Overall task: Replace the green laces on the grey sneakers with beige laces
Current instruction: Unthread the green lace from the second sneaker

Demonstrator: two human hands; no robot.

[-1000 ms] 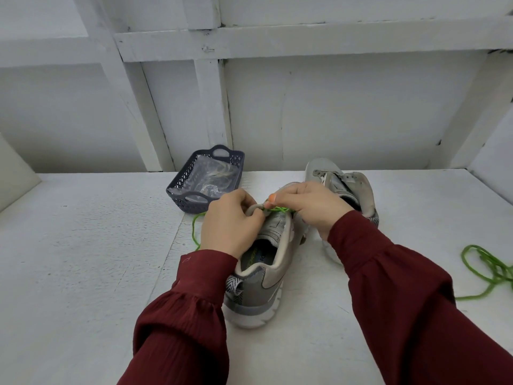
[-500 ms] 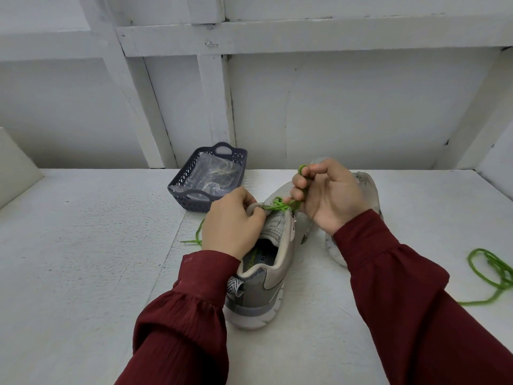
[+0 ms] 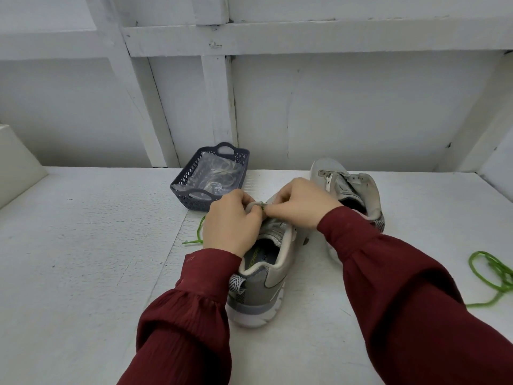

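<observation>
- The white worktop (image 3: 83, 273) carries everything; the near sneaker (image 3: 266, 290) stands on it at the middle, heel toward the person and toe pointing away.
- Two dark red sleeves reach in from the bottom edge. The left sleeve (image 3: 188, 315) covers the near sneaker's left side, and the right sleeve (image 3: 402, 287) crosses just right of it.
- The second sneaker (image 3: 352, 187) stands behind and to the right of the near sneaker, close beside it. Its eyelets show no lace.
- A dark basket (image 3: 191, 205) sits behind and to the left of the near sneaker, close to it.
- The left hand (image 3: 230, 226) is over the near sneaker's tongue, its fingers curled round the upper edge there and gripping the shoe.
- The right hand (image 3: 302, 204) meets the left over the same spot, just right of the tongue. Its fingers are clenched in a pinch on the green lace (image 3: 194, 241) where a short green bit shows between the fingertips.
- The free end of that lace trails onto the worktop left of the near sneaker, below the basket.
- A loose green lace (image 3: 491, 273) lies in loops well to the right of the near sneaker, at the frame edge.
- A clear plastic bag (image 3: 213, 176) lies inside the basket; pale coils show through it, too blurred to name.
</observation>
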